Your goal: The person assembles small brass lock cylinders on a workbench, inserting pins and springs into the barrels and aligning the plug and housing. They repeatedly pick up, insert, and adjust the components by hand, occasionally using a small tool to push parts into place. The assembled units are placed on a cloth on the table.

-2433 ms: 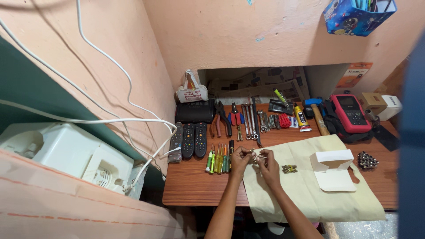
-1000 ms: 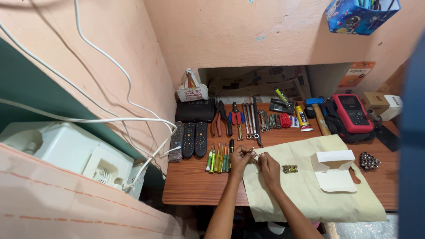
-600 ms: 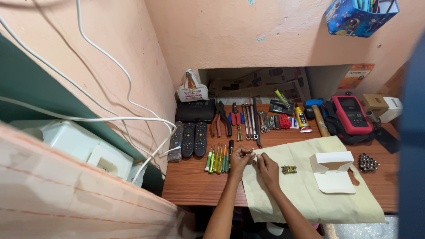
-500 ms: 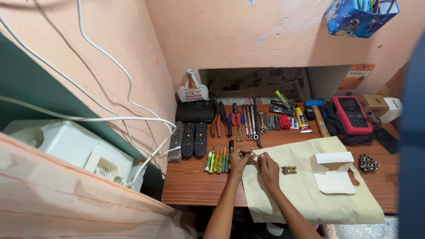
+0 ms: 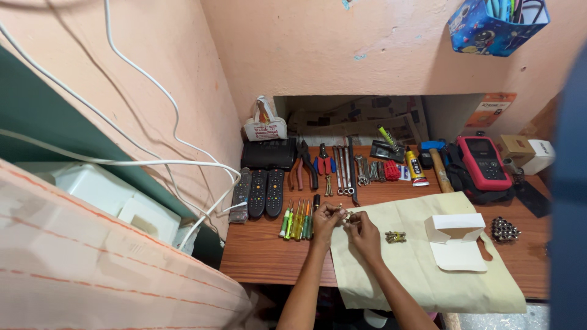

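Both hands, left [image 5: 326, 221] and right [image 5: 363, 231], pinching a small metal part [image 5: 346, 216] at frame centre; fitting underway, steady alignment needed over the cloth [image 5: 422, 263].

Peach plaster walls [image 5: 318, 55] w/ white cables [image 5: 140, 79] on left wall; brown wooden surface [image 5: 263, 250] in the corner, blue box [image 5: 489, 24] hangs top right.

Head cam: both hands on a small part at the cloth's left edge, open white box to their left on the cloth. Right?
Not quite. The head view shows the left hand and right hand on a small part at the cloth edge, but the open white box lies to their right.
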